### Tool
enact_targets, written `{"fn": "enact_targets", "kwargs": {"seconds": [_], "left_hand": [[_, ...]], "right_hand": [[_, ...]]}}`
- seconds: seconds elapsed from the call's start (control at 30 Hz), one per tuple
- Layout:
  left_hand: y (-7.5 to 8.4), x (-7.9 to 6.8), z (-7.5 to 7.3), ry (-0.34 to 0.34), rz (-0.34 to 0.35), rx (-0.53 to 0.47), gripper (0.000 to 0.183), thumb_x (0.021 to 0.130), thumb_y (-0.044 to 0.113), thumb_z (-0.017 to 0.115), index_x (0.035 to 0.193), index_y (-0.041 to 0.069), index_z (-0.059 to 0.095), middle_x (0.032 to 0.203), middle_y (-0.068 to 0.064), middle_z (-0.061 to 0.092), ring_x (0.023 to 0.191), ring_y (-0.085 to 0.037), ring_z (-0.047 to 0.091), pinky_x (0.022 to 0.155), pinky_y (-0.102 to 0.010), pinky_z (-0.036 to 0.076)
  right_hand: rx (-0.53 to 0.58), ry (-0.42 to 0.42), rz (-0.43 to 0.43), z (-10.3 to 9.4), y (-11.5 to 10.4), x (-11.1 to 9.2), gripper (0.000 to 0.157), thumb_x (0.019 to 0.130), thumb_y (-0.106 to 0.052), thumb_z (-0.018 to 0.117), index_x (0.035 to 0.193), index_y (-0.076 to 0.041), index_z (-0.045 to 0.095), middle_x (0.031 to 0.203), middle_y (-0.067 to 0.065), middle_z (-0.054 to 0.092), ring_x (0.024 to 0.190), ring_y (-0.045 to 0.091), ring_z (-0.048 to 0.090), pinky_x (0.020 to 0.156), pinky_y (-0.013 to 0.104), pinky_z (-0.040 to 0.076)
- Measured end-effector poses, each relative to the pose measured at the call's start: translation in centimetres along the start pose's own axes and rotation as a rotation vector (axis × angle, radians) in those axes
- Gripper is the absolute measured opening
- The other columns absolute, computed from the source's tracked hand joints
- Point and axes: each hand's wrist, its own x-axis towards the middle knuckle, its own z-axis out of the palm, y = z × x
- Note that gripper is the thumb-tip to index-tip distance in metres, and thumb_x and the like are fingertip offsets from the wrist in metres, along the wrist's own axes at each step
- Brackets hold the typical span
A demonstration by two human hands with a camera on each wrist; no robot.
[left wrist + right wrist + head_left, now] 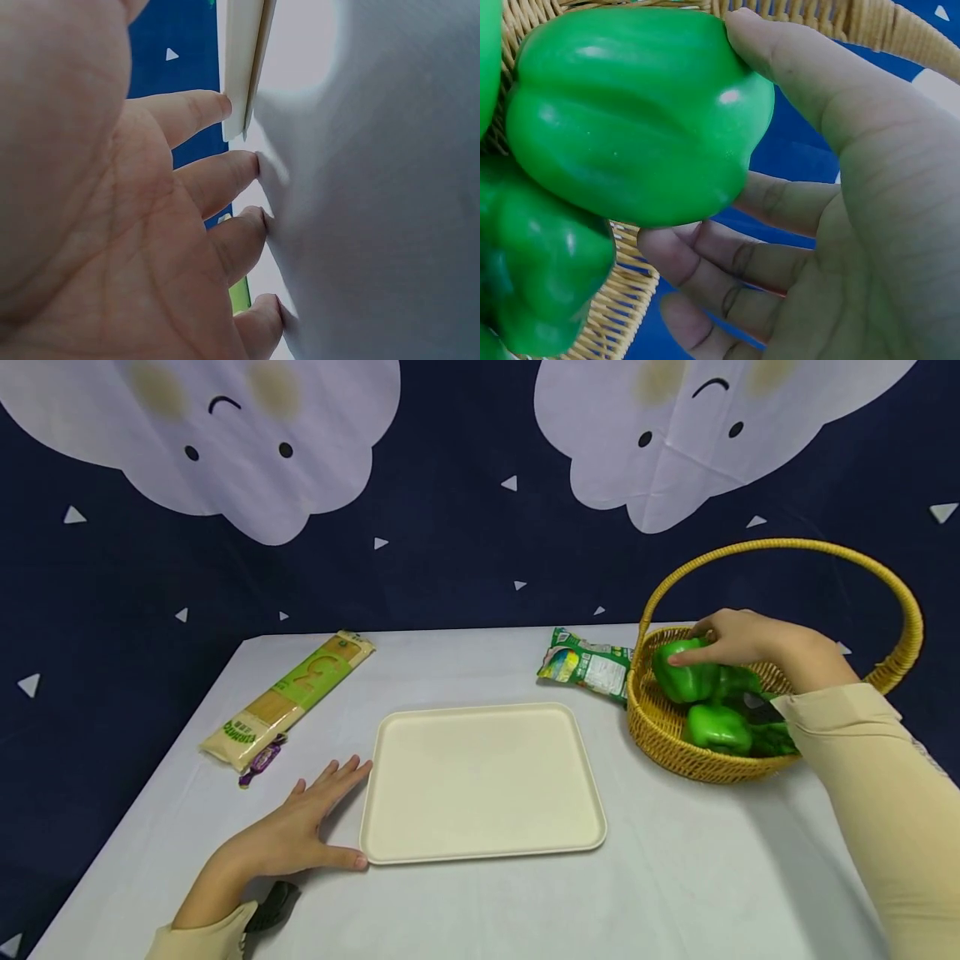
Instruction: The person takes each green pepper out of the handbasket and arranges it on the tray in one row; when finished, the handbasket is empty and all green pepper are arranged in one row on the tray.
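My right hand (753, 639) reaches into the yellow wicker basket (663, 743) and grips a shiny green bell pepper (682, 678). In the right wrist view the thumb lies on one side of that bell pepper (637, 112) and fingers curl against the other. A second green bell pepper (718, 730) lies lower in the basket, with more green items partly hidden by the sleeve. Spread fingers of my left hand (288, 835) rest on the table at the left edge of the cream tray (483, 785), the thumb by its near corner. That tray has nothing on it.
Behind my left hand lie a long noodle packet (288, 697) and a small purple-wrapped piece (262, 762). A green snack bag (588, 667) lies against the basket's left side. The basket's tall handle (780, 543) arches over my right hand. A dark cloth hangs behind the table.
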Motion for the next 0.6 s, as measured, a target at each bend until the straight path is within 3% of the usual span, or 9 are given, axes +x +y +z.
{"fn": "enact_targets", "kwargs": {"seconds": [0.2, 0.4, 0.6], "left_hand": [[0.0, 0.0, 0.0, -0.003, 0.0, 0.001, 0.12, 0.075, 0.052, 0.095, 0.171, 0.019, 0.03, 0.178, -0.022, 0.022, 0.162, -0.06, 0.008, 0.116, -0.09, 0.002], [0.1, 0.0, 0.0, -0.007, -0.005, 0.007, 0.121, 0.075, 0.052, 0.095, 0.171, 0.018, 0.03, 0.178, -0.023, 0.022, 0.162, -0.061, 0.008, 0.116, -0.09, 0.002], [0.1, 0.1, 0.0, -0.007, -0.008, 0.012, 0.121, 0.075, 0.052, 0.095, 0.171, 0.018, 0.029, 0.178, -0.024, 0.021, 0.162, -0.061, 0.008, 0.117, -0.09, 0.002]], "right_hand": [[0.024, 0.028, 0.0, -0.2, 0.3, -1.5, 0.085, 0.098, -0.057, 0.072, 0.145, 0.012, 0.057, 0.143, 0.04, 0.059, 0.128, 0.057, 0.059, 0.1, 0.07, 0.053], [0.012, 0.072, 0.006, -0.6, 0.2, -3.0, 0.08, 0.097, -0.057, 0.073, 0.145, 0.006, 0.06, 0.13, 0.033, 0.069, 0.112, 0.044, 0.069, 0.09, 0.063, 0.058], [-0.004, 0.105, -0.005, -1.2, -0.1, -4.2, 0.074, 0.098, -0.054, 0.074, 0.145, 0.002, 0.061, 0.117, 0.023, 0.073, 0.097, 0.031, 0.069, 0.079, 0.052, 0.059]]}}
